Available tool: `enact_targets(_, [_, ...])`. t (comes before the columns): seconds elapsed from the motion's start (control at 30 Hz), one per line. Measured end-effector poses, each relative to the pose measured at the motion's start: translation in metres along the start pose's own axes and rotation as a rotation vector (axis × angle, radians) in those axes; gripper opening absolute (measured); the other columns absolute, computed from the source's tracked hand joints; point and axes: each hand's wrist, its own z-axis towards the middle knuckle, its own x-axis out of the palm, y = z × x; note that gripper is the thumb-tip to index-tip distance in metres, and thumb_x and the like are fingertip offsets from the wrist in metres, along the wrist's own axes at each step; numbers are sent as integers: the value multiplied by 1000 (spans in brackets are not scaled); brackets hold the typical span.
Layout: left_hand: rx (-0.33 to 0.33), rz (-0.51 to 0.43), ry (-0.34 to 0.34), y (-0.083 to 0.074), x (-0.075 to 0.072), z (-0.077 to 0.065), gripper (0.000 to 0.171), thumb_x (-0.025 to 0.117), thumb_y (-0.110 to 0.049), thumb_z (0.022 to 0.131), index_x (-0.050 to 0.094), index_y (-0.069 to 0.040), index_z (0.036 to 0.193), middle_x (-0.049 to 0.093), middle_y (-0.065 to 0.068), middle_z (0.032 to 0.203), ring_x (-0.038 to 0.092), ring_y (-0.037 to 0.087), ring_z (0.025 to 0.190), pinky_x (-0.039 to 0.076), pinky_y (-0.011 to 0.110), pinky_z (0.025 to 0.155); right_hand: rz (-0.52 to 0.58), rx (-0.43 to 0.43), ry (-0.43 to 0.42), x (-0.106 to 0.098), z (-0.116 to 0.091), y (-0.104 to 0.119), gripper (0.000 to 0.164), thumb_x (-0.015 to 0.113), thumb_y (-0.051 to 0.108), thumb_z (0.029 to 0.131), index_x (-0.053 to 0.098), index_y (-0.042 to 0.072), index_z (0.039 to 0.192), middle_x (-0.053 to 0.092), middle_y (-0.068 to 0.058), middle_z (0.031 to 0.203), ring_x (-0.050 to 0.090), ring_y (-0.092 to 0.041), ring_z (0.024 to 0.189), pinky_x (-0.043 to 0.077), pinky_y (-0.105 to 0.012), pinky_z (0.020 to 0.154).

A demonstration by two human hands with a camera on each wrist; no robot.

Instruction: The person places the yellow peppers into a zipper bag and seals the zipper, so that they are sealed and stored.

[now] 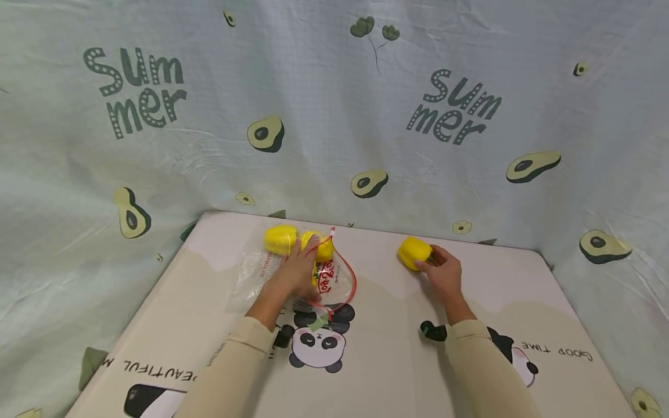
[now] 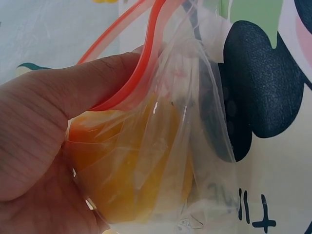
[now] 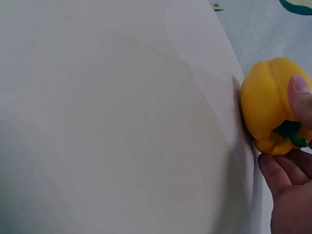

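While the left hand [image 1: 295,276] gripped a clear plastic zip bag [image 1: 248,284], its thumb lay over the red zip edge [image 1: 353,284] and its fingers curved around the side of the bag. The bag lay on the left part of the table [image 1: 387,348], toward the far edge, its mouth spread in a loop that faced right. Two yellow bell peppers [image 1: 280,240] showed through the film, side by side beyond the hand, and red lettering [image 1: 325,276] was printed on the plastic.

Well apart to the right, the right hand [image 1: 443,271] held a single yellow pepper [image 1: 414,252] between a bent thumb and fingers, near the table's far edge. Its green stem [image 3: 291,133] pointed toward the hand; whether it rested on the table or was slightly raised could not be told. Both forearms wore cream sleeves [image 1: 230,366]. A panda print [image 1: 317,348] marked the tabletop just below the bag, and behind hung a pale cloth [image 1: 313,75] with avocados and "summer" lettering.
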Motion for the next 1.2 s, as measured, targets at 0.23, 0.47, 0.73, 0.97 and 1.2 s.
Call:
enact_targets(0.23, [11, -8, 1, 2, 0, 0, 123, 94, -29, 74, 17, -12, 168, 1, 2, 179, -4, 37, 165, 10, 65, 131, 22, -26, 45, -1, -4, 3, 70, 77, 5, 92, 46, 1, 155, 49, -22, 159, 50, -36, 148, 42, -43, 122])
enact_targets(0.47, [14, -13, -2, 2, 1, -1, 123, 94, -28, 74, 16, -12, 168, 1, 2, 179, -5, 37, 165, 10, 65, 130, 14, -40, 100, -6, -9, 8, 70, 77, 4, 93, 46, 1, 155, 48, -20, 161, 49, -35, 149, 41, -43, 122])
enact_targets(0.73, [7, -6, -7, 2, 0, 0, 124, 94, -29, 75, 15, -12, 168, 1, 3, 179, -5, 37, 165, 10, 64, 131, 10, -75, 163, -5, -18, 14, 69, 77, 0, 91, 48, 0, 153, 51, -21, 158, 53, -36, 146, 44, -39, 115])
enact_targets(0.97, [9, -12, -4, 1, -1, 0, 124, 94, -29, 75, 14, -11, 168, 1, 3, 179, -4, 38, 165, 10, 65, 130, -12, -68, 213, -1, -22, 16, 68, 77, 0, 91, 49, 2, 153, 51, -21, 158, 53, -37, 146, 45, -39, 115])
enact_targets(1.2, [2, -4, 8, 2, -3, -1, 124, 94, -28, 75, 14, -12, 168, 0, 3, 179, -5, 37, 165, 10, 64, 131, -28, -89, 256, 4, -29, 18, 69, 78, 0, 90, 49, 1, 153, 51, -20, 158, 52, -37, 146, 45, -40, 116])
